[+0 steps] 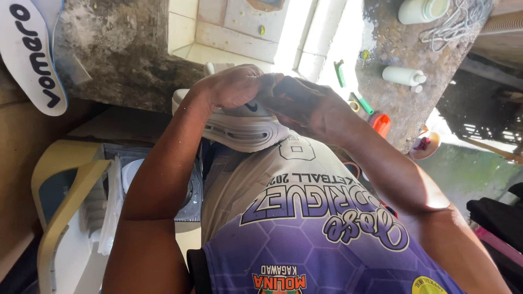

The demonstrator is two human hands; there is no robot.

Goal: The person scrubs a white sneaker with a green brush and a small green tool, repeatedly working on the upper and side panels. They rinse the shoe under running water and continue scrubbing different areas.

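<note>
Both hands on white sneaker (pixel 245 128) – left hand (pixel 234 86) fingers clamped over top; right hand (pixel 305 103) gripping at 3 o'clock.

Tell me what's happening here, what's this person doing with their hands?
A person holds a white sneaker against their lap with both bare hands. The left hand grips it from above, and the right hand presses on its upper part. On the concrete ledge beside them lie a green brush, a white bottle and an orange item. A loose white insole sits at the far left.
</note>
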